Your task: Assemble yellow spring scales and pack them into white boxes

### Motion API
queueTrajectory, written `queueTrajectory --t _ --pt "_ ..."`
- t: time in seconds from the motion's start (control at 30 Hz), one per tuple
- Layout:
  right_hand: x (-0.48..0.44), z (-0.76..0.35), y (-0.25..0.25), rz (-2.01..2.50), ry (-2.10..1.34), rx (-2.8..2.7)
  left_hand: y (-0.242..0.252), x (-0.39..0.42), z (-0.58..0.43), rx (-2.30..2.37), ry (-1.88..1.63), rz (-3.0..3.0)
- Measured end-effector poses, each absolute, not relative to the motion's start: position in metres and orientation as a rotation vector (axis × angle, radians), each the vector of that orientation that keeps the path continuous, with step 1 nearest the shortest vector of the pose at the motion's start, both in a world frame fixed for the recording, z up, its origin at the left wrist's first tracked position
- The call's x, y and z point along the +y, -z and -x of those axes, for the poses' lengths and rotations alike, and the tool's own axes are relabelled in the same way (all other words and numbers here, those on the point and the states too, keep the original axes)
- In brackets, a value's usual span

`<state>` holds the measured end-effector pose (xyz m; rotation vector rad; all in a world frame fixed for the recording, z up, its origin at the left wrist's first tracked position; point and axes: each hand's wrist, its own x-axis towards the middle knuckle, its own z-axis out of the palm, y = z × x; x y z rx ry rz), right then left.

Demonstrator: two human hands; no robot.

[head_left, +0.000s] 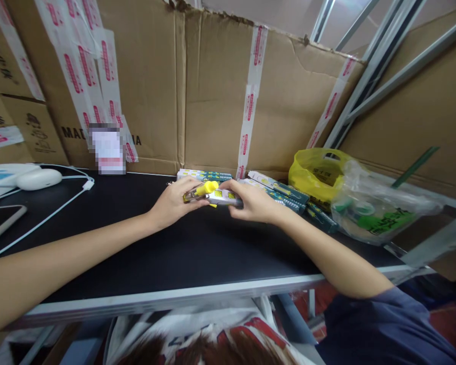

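My left hand [169,205] is closed around a pen-like tool [204,190] with a bright yellow end and a see-through, darker body. It looks like a tester screwdriver, though the fingers cover part of it. Fingers of my right hand [256,203] grip a narrow carton [225,196], white and grey with yellow square prints. The yellow end lies close to the carton's left end; whether they touch I cannot tell. Behind my hands are similar narrow cartons [205,175], and more green-and-white cartons [277,187] lie to the right of them.
A yellow plastic bag [300,172] and a clear bag [380,218] with a green straw stand at the right. White cables [57,213], a white device [38,178] and a phone [2,220] lie left on the black table [167,258]. Tall cardboard [213,91] walls the back.
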<state>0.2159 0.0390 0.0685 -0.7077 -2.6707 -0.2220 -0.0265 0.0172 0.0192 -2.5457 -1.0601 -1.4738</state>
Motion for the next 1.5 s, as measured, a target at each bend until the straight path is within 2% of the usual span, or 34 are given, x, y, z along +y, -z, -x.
queueTrajectory --t 0.4,0.8,1.07,1.5 --pt "0.009 -0.195 -0.048 0.996 0.389 -2.554 -0.01 0.004 0.013 -1.221 1.403 2.708" --pt "0.034 -0.208 -0.06 0.913 0.44 -2.539 -0.016 0.01 0.016 -1.454 1.263 2.762" --pt "0.041 -0.213 -0.067 0.678 0.466 -2.517 -0.017 0.012 0.019 -1.538 1.241 2.763" --pt "0.031 -0.207 -0.056 0.763 0.562 -2.636 -0.015 0.005 0.022 -1.461 0.637 2.365"
